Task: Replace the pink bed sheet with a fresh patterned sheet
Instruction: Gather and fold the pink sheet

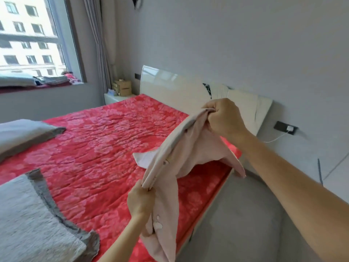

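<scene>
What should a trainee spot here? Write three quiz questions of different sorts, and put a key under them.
1. True or false: the left hand and the right hand both grip the pink sheet.
2. What lies spread over the bed? A: a blue blanket. B: a red floral cover. C: a striped towel.
3. Short answer: which hand is higher in the view?

Key: 1 true; 2 B; 3 the right hand.
</scene>
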`<state>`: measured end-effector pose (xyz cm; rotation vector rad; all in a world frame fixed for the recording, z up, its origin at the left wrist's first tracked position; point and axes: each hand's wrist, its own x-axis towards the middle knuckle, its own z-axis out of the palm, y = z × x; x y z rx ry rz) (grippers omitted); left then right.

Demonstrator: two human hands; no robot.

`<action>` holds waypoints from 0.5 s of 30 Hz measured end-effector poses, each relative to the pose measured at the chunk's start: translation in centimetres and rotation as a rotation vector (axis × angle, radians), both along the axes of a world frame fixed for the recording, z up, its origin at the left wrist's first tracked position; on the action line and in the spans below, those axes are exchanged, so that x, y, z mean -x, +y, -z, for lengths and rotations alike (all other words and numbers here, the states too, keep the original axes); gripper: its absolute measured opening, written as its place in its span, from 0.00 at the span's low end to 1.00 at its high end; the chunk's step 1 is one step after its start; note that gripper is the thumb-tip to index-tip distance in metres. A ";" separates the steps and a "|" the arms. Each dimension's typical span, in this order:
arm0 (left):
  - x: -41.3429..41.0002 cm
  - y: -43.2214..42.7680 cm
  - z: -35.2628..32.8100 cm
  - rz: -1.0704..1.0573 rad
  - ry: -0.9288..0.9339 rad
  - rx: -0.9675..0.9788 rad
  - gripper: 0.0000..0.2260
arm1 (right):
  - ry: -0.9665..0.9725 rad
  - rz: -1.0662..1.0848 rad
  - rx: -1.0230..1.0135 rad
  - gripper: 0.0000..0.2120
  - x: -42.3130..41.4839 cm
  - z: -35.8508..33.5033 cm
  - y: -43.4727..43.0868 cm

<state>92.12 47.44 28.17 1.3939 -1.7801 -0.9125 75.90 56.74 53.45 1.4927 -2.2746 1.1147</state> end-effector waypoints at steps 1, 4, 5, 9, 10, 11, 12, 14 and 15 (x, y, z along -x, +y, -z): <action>-0.9 -0.1 -1.0 0.002 -0.042 0.012 0.05 | 0.021 0.020 -0.010 0.19 0.2 -1.4 -0.1; -4.9 -3.3 -5.5 0.024 -0.167 0.108 0.08 | 0.039 0.042 -0.037 0.16 0.9 -5.5 0.1; -6.2 -5.2 -7.3 0.034 -0.189 0.162 0.10 | 0.025 0.036 -0.039 0.15 1.1 -6.8 0.3; -9.5 -11.7 -14.4 0.110 -0.312 0.403 0.06 | -0.103 -0.050 -0.076 0.15 2.3 -10.7 1.5; -9.6 -12.7 -16.3 0.133 -0.338 0.449 0.06 | -0.119 -0.058 -0.075 0.15 2.8 -11.9 1.8; -9.5 -13.5 -18.4 0.146 -0.351 0.489 0.07 | -0.132 -0.056 -0.071 0.14 3.5 -13.2 2.0; -9.2 -14.1 -20.7 0.145 -0.345 0.532 0.07 | -0.146 -0.052 -0.058 0.13 4.2 -14.6 2.3; -8.4 -14.8 -24.6 0.127 -0.324 0.621 0.05 | -0.214 -0.047 -0.001 0.13 5.6 -16.1 2.9; -7.6 -15.0 -26.7 0.119 -0.313 0.684 0.04 | -0.258 -0.053 0.057 0.15 6.6 -16.8 3.3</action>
